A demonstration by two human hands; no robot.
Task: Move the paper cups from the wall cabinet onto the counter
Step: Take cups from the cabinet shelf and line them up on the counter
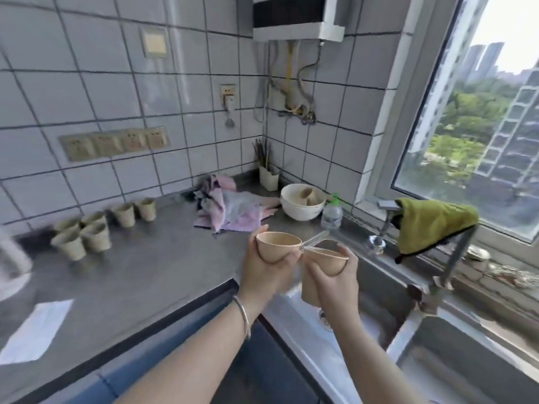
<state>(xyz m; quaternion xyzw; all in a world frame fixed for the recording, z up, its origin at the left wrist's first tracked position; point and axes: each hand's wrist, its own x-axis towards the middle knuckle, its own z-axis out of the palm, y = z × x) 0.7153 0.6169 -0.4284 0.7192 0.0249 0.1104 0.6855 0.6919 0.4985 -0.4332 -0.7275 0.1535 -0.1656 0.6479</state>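
Observation:
My left hand [268,275] grips a tan paper cup [277,246] upright by its lower half, above the counter's right end. Just to its right, my right hand [332,278] holds a second tan paper cup [323,266], tilted, over the sink's left edge. The two cups' rims nearly touch. Several more paper cups [84,234] stand in a cluster on the steel counter [163,266] at the back left, near the tiled wall. The wall cabinet is out of view.
A pink cloth [230,208] lies at the counter's back. Beside it are a white bowl [302,211] and a small bottle [331,214]. The sink [364,322] and a faucet with a green cloth [431,225] fill the right. A white paper [36,330] lies front left.

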